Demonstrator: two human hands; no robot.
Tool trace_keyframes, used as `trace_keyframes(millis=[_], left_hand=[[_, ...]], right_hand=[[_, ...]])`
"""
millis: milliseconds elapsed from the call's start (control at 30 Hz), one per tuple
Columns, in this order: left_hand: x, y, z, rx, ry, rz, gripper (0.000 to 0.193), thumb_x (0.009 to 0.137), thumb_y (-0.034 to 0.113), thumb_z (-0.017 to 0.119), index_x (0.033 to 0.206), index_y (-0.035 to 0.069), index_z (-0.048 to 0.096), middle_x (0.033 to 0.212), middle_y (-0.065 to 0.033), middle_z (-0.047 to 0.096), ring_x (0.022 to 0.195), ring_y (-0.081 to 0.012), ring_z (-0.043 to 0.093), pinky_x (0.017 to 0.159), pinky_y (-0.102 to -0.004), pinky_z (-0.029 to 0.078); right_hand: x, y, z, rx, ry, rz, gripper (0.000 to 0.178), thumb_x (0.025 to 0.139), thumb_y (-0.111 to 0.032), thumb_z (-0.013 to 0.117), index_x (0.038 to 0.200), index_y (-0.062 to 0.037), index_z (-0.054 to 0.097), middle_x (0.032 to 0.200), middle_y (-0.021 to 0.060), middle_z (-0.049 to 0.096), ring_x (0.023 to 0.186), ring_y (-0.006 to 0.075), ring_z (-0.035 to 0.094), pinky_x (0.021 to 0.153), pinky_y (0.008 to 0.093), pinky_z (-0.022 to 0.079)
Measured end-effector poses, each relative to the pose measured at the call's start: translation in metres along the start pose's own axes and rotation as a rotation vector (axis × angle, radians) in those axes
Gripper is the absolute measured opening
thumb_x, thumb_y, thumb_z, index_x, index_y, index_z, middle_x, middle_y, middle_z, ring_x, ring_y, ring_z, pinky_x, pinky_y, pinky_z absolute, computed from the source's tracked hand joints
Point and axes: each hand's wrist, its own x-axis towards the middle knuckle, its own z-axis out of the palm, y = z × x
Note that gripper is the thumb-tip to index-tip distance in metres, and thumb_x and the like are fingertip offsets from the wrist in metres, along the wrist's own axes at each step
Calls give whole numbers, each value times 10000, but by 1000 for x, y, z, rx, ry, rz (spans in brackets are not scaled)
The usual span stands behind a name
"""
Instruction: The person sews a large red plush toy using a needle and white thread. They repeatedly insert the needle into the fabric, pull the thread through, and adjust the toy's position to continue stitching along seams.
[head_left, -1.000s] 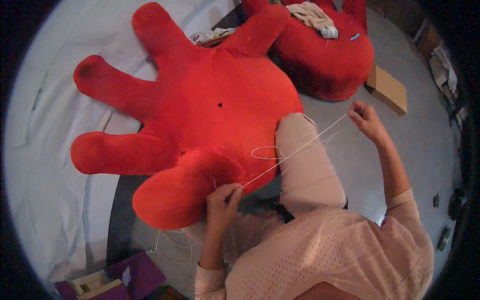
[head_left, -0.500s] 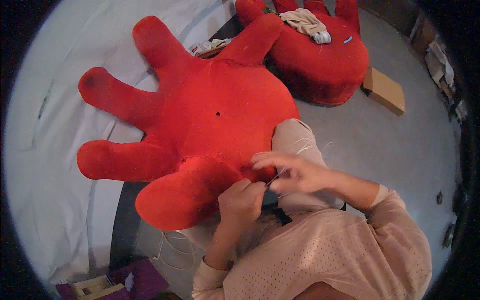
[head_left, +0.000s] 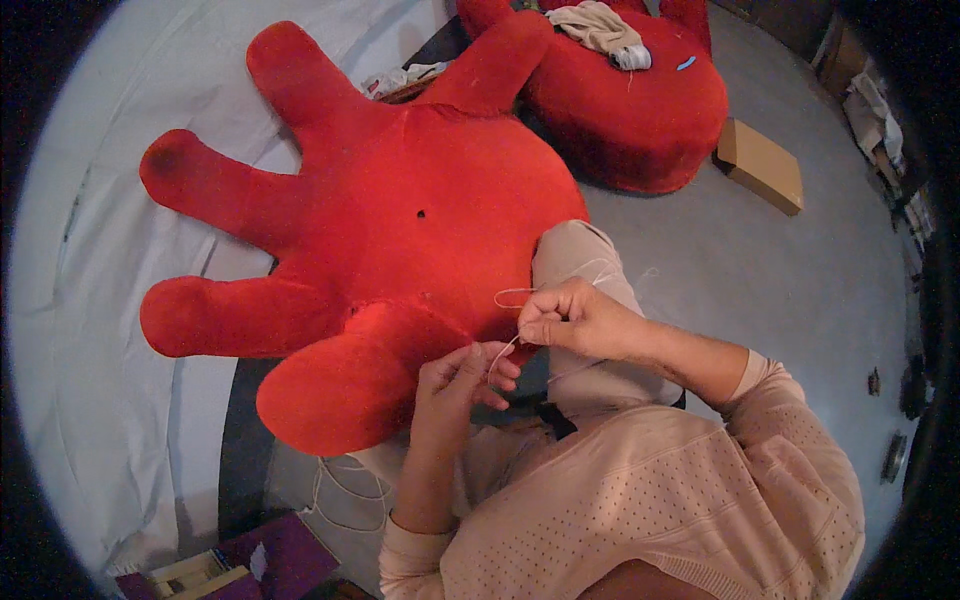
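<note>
A big red hand-shaped cushion (head_left: 400,220) with stuffed fingers rests against my knees, its nearest finger toward me. At its near edge my right hand (head_left: 580,320) is closed, thumb and forefinger pinching a white cord (head_left: 507,352). From there the cord runs in a short curve to my left hand (head_left: 460,385), whose thumb and forefinger are pinched on it while the other fingers curl loosely. A loose loop of the same cord spreads over the red fabric and my right knee. Whether a needle is on the cord is too small to tell.
A second red hand-shaped cushion (head_left: 640,120) lies behind, bearing a beige cloth (head_left: 597,27), a white spool (head_left: 632,58) and a small blue strip (head_left: 686,63). A cardboard box (head_left: 760,165) is on the grey floor, right. White sheeting (head_left: 90,350) hangs left; a purple box (head_left: 285,560) sits lower left.
My left hand has turned and loosened from a fist, showing its fingers. My right hand has closed from spread fingers into a pinch on the cord. The whole view has shifted slightly.
</note>
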Motion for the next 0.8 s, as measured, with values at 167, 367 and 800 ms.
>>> trace_keyframes(millis=[167, 367, 800], left_hand=[[2, -6, -5, -105, -54, -27, 441, 984, 356, 445, 1042, -32, 644, 840, -109, 668, 687, -133, 617, 566, -246, 513], [-1, -7, -8, -93, -102, -55, 450, 985, 352, 444, 1035, -50, 639, 845, -111, 668, 685, -133, 620, 578, -247, 519], [-3, -4, -1, 73, -104, -32, 205, 875, 108, 619, 974, -68, 652, 788, -90, 652, 653, -118, 584, 569, -248, 492]], right_hand=[[-2, -1, -1, 29, 45, -1, 130, 912, -132, 586, 836, -31, 616, 758, -37, 601, 729, 49, 525, 669, 230, 450], [-6, -12, -8, 46, 110, 85, 129, 908, -139, 593, 821, -45, 612, 713, -53, 565, 674, 34, 490, 608, 215, 421], [-11, -18, -9, 49, 111, 12, 150, 913, -131, 584, 801, -33, 601, 712, -49, 567, 685, 35, 493, 627, 220, 430]])
